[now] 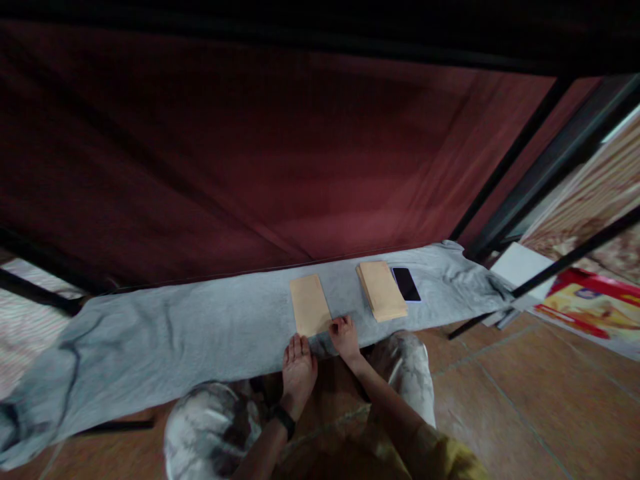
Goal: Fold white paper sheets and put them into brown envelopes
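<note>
A flat brown paper piece (310, 305), envelope-like in shape, lies on the grey cloth. My left hand (299, 370), with a dark band on its wrist, rests palm up at its near left corner, the fingers stretched out straight. Beside the near right corner, my right hand (345, 339) has its fingers curled closed; whether they pinch the paper's edge or something small is hidden. A stack of similar brown paper pieces (383, 290) sits to the right, with a dark-screened phone (407, 285) touching or just beside it.
The grey cloth (210, 327) covers a long narrow surface above my knees. Behind it hangs a dark red panel (280, 167) with black frame bars (510, 160). A red and yellow box (595, 303) and a white box (523, 270) stand at right, over a tiled floor (515, 400).
</note>
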### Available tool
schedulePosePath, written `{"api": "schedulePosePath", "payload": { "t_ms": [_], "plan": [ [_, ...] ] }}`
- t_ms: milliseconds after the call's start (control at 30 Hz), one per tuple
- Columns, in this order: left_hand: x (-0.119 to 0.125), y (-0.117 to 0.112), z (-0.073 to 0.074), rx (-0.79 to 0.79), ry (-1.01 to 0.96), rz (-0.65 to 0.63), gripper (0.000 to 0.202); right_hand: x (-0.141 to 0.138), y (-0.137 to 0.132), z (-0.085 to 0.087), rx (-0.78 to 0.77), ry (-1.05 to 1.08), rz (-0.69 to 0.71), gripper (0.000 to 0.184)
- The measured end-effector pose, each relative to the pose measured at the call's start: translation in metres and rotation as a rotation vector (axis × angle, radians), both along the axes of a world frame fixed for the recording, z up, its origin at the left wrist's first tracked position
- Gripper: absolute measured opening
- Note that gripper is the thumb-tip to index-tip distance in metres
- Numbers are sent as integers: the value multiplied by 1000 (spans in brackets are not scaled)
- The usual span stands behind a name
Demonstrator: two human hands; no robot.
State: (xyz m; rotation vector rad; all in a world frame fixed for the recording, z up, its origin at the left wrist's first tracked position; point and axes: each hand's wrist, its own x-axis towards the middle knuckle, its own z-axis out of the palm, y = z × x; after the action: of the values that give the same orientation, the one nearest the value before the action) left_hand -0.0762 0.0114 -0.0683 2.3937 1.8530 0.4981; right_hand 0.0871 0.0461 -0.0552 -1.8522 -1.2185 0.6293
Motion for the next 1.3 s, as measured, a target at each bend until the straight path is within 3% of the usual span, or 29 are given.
{"api": "schedulePosePath", "payload": {
  "t_ms": [133, 233, 300, 400, 567, 700, 833, 1000, 1300],
  "plan": [
    [-2, 11, 11, -115, -338, 39, 44, -9, 20, 7, 16, 300, -58, 8],
    [-5, 28, 21, -319, -849, 226, 36, -16, 22, 12, 2, 551, -52, 16],
    [-7, 38, 26, -432, -1089, 377, 35, -18, 18, 17, 7, 709, -37, 23],
    [-8, 47, 32, -519, -1183, 455, 37, -16, 11, 25, 40, 893, -23, 33],
    [-1, 46, 42, -802, -1394, 373, 31, -1, 0, 36, 111, 1071, -29, 48],
    [21, 48, 50, -854, -1437, 309, 31, 16, -12, 39, 179, 1159, -118, 57],
    [59, 56, 59, -900, -1435, 190, 28, 39, -22, 39, 176, 1248, -199, 58],
    [115, 66, 68, -965, -1404, 53, 25, 85, -19, 41, 175, 1121, -246, 55],
    [194, 88, 63, -988, -1283, -30, 19, 160, -10, 35, 256, 1048, -268, 40]
  ]
}}
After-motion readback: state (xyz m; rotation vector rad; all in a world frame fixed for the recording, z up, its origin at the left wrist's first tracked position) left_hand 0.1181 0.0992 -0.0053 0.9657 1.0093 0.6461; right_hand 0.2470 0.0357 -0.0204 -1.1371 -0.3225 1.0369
